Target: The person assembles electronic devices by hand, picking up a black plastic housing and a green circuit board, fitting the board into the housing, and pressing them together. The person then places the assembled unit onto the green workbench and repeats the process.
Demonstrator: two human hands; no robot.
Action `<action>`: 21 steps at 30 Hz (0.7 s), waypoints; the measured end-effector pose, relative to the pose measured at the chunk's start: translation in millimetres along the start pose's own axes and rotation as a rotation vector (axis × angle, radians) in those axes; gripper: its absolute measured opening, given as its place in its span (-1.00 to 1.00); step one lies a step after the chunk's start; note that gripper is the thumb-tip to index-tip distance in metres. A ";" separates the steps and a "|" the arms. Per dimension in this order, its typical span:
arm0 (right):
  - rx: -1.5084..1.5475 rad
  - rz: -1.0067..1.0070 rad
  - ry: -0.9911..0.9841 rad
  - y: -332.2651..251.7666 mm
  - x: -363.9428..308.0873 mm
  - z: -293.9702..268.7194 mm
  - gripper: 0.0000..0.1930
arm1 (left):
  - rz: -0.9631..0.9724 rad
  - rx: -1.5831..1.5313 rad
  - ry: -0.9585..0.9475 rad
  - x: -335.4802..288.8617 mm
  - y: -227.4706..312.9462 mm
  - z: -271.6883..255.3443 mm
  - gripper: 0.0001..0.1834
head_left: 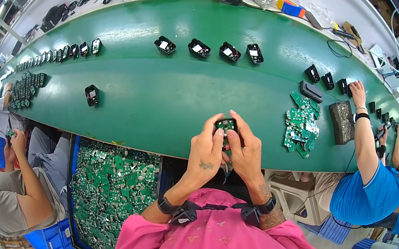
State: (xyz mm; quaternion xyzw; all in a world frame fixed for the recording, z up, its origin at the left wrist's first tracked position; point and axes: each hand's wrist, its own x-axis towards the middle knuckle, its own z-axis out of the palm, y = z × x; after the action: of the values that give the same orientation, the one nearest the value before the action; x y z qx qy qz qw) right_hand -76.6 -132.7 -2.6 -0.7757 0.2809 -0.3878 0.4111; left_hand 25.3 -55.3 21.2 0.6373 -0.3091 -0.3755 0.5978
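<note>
Head view: both hands meet at the near edge of the bench, closed around one small black case (234,126) with a green circuit board (225,124) showing in its open face. The left hand (204,155) grips one side and the right hand (246,154) the other, the fingers wrapped around the outside and both thumbs over the board. The grip is narrow, fitted to the case; whether the thumbs bear down hard cannot be told. A bit of red shows at the near end, too small to make out.

The step in hand looks like seating the board in its case. The next move seems to call for even thumb pressure, the board level and any wire kept clear of the rim, before the case is let go.

Just beyond the hands lies bare green bench (155,92). To the right is a loose pile of boards (302,126), with a dark block (343,123) beside it. Farther off, open cases (199,48) stand spaced out in a line, and a lone case (92,95) sits to the left. Below the bench on the left, a bin (71,192) is heaped with boards. At the right, a co-worker's hand (358,93) reaches to another row of cases.
</note>
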 end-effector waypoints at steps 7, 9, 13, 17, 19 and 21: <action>0.157 0.293 -0.107 -9.5 7.6 8.5 -0.58 | 0.154 0.135 0.061 10.6 -10.1 -10.4 -0.69; 0.119 0.381 -0.141 -16.4 16.7 14.6 -0.59 | 0.225 0.175 0.109 14.6 -16.2 -13.3 -0.69; 0.268 0.158 -0.021 2.4 18.5 36.8 -0.60 | 0.375 0.301 0.210 20.8 -16.3 -22.4 -0.70; 0.346 0.324 -0.141 7.5 46.7 65.8 -0.56 | 0.241 0.257 0.131 50.7 -8.5 -59.6 -0.69; 0.186 0.369 -0.242 -9.2 57.7 65.9 -0.50 | 0.256 0.213 0.142 86.8 -6.7 -99.4 -0.71; 0.167 0.317 -0.250 -5.0 44.2 59.3 -0.48 | 0.370 0.408 0.344 159.2 -38.8 -176.2 -0.67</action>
State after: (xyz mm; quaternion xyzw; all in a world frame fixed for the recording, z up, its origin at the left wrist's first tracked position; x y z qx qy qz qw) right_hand -2.7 -138.6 -3.4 -0.7272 0.3133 -0.2412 0.5612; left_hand 256.5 -92.5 -34.2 0.7310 -0.3831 -0.0774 0.5593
